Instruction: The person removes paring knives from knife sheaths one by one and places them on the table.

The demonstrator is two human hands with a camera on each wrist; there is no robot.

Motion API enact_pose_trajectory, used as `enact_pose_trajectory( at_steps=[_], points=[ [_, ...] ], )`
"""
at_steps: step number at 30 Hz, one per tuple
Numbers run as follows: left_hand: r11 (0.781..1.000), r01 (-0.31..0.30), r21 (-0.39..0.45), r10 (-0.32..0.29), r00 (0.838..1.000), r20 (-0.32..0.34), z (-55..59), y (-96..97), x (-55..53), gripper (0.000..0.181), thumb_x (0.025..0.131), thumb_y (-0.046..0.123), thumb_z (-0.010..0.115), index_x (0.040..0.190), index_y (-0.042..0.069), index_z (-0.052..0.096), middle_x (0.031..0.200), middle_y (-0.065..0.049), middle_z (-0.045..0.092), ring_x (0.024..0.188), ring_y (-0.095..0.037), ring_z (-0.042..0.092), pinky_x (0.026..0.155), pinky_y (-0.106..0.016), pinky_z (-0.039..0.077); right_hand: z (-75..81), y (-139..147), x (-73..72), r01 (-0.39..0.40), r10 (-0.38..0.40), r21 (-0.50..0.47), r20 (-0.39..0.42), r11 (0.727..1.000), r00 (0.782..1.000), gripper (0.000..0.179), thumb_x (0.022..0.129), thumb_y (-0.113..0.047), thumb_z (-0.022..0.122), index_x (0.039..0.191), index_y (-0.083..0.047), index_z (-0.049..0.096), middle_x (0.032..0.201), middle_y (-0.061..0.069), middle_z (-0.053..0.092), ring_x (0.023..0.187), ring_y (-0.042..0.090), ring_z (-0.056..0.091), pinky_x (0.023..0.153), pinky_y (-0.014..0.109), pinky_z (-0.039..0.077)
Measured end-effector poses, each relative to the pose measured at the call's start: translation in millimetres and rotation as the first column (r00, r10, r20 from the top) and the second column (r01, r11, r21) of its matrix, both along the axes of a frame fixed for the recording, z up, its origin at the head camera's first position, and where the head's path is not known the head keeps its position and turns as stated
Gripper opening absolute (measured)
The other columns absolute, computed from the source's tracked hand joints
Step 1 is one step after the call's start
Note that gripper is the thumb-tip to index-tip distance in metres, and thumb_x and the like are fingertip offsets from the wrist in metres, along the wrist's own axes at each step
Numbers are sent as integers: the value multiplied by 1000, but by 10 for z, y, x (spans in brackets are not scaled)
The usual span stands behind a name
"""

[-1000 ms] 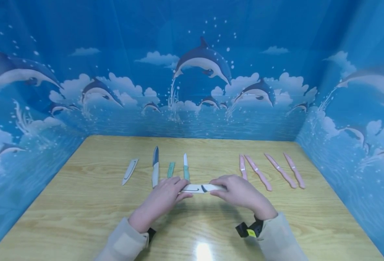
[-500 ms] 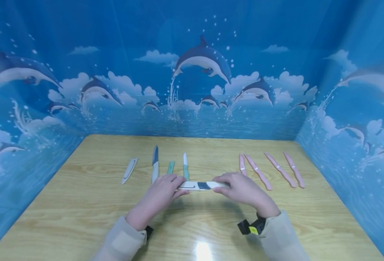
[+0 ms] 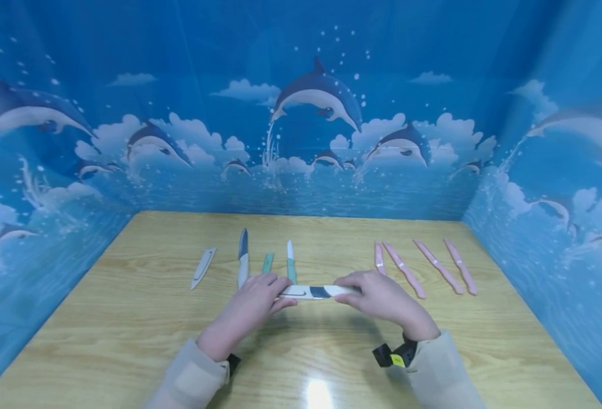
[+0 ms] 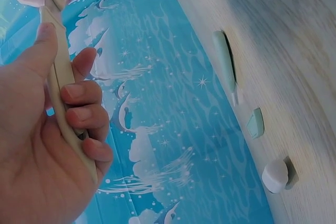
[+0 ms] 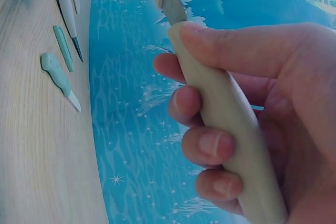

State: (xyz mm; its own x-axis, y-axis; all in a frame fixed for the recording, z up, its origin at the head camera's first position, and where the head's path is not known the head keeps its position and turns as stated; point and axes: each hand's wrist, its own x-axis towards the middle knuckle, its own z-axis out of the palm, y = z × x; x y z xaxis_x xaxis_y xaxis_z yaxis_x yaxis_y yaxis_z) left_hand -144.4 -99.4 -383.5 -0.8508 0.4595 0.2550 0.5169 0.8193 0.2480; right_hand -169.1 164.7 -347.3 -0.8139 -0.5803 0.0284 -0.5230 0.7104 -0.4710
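Note:
In the head view, my left hand (image 3: 254, 298) grips a white blade sheath (image 3: 296, 292) with a curved slot line, and my right hand (image 3: 383, 301) grips the pale handle of a kitchen knife (image 5: 226, 108). Knife and sheath lie in one line, level, above the table. A short stretch of dark blade (image 3: 320, 292) shows between handle and sheath; the rest of it is hidden inside the sheath. The left wrist view has my thumb along one side of the sheath (image 4: 63, 72) and the fingers curled round the other. My right fingers wrap the handle's length.
Behind my hands on the wooden table (image 3: 127, 329) lie a white sheath (image 3: 203, 268), a white-handled knife with dark blade (image 3: 243, 255), a green sheath (image 3: 268, 263) and a green-handled knife (image 3: 291, 267). Several pink knives (image 3: 405, 271) lie at right. A dolphin-print curtain (image 3: 301, 187) surrounds the table.
Between the first and second frames my hands drew slightly apart, and more of the blade came out of the sheath. Since then they have stayed nearly still.

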Motion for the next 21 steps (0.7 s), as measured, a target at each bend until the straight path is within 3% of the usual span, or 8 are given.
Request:
enact_pose_trajectory(
  at_steps=[21],
  points=[
    [1000,9,5,-9,1000,19,-11,-20,1,32,92,42,60,112,17,64,93,5,64,85,-12,59,88,-39,50,-3,1,-2,14,-14,2,27,1000,1000,32,92,-32,65,117,-11,69,115,7,70,104,25,66,87,44,55]
  ],
)
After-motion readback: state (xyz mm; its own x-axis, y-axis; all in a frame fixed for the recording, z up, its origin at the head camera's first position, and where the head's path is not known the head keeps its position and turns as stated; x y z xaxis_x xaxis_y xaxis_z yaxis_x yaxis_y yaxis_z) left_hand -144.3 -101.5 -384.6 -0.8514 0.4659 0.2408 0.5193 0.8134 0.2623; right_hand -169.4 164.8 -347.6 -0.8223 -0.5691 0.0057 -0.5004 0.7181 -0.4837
